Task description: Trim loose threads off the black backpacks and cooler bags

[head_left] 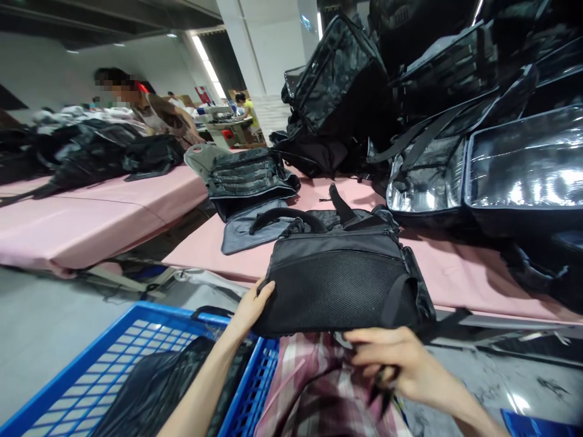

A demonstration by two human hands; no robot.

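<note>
A black bag [334, 282] with a mesh panel and a curved carry handle lies at the front edge of the pink-covered table [204, 246]. My left hand [255, 306] grips its lower left corner, thumb on top of the mesh side. Just below the bag's near edge is my right hand [392, 358], its fingers curled round a small dark tool [382, 388], blurred by motion; its exact kind is unclear. The index finger stretches along the bag's bottom edge, and whether it touches is hard to see.
A blue plastic crate [150, 309] with dark bags in it stands at my left. Behind the bag lies an open camouflage bag [248, 173]. Silver-lined bags [523, 161] are piled at the right. Another person [159, 115] stands beyond a second pink table [104, 224].
</note>
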